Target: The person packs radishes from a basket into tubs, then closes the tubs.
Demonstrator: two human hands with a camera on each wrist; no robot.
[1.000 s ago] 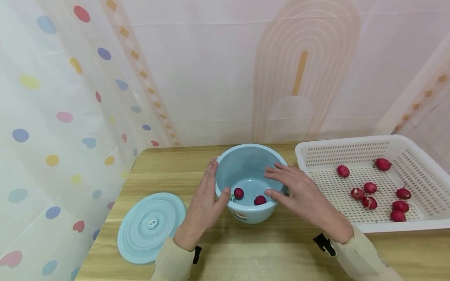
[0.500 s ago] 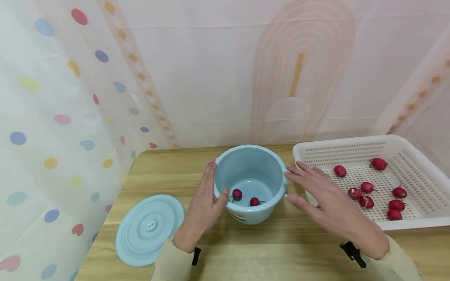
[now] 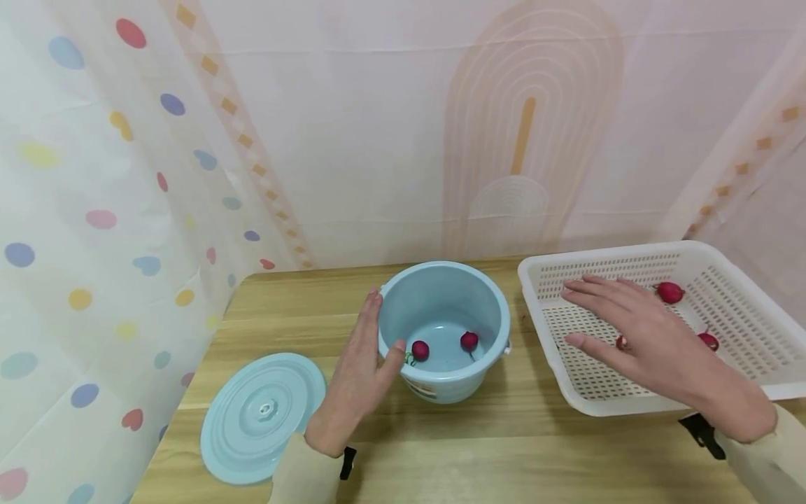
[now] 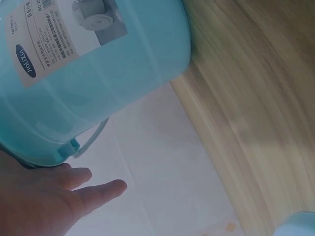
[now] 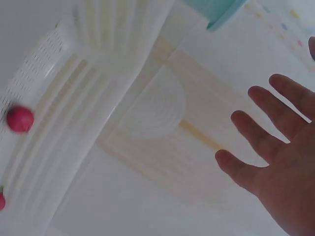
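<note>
A light blue bucket (image 3: 441, 301) stands in the middle of the wooden table, two red radishes (image 3: 420, 351) on its floor. My left hand (image 3: 359, 381) rests against its left side, fingers fairly straight and thumb at the front rim. The left wrist view shows the labelled bucket wall (image 4: 113, 98) and the fingers beside a handle lug. Over the white perforated basket (image 3: 548, 350) hovers my right hand (image 3: 661, 343), its fingers spread and holding nothing. It covers most of the radishes there; one radish (image 3: 669, 292) shows behind it.
A round light blue lid (image 3: 264, 413) lies on the table (image 3: 478, 462) left of the bucket. Behind the table hangs a patterned curtain (image 3: 371, 140). The basket takes up the table's right side, a short gap away from the bucket.
My right hand has left the bucket and moved right, over the basket. Inside the bucket the right-hand radish has rolled farther back. My left hand has stayed at the bucket's side.
</note>
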